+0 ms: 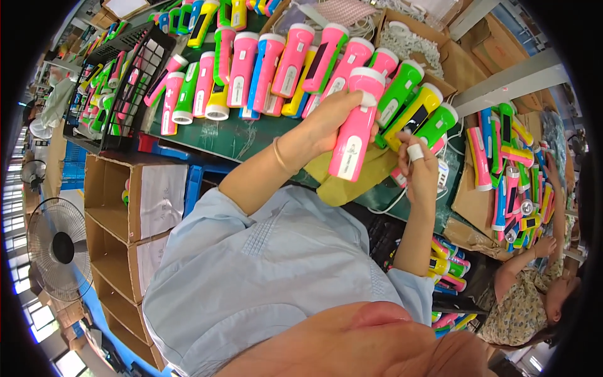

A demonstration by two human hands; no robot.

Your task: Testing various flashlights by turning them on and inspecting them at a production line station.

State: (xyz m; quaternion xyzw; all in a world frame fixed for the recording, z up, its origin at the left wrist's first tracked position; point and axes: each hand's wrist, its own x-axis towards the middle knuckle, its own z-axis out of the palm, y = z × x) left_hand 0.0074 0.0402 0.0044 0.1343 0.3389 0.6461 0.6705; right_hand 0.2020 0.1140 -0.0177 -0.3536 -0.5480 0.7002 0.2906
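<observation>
My left hand (pixel 330 122) is wrapped round a pink flashlight (pixel 347 154) with a white head, held upright with the head away from me. White tape shows on that thumb. To its right, my right hand (pixel 419 169) has curled fingers, one wrapped in white tape; whether something small is pinched in them is hidden. Behind the hands stand and lean several pink, green, yellow and blue flashlights (pixel 291 60) on the green table (pixel 220 135). A yellow-green cloth (pixel 342 185) lies at the table's near edge, below the held flashlight.
A white multi-port charger (pixel 443 176) with a cable sits right of my right hand. Black crate (pixel 135 81) with flashlights stands left, above cardboard compartments (pixel 110 220). A fan (pixel 61 248) is far left. At right, a co-worker (pixel 521 295) reaches toward a flashlight-filled box (pixel 471 204).
</observation>
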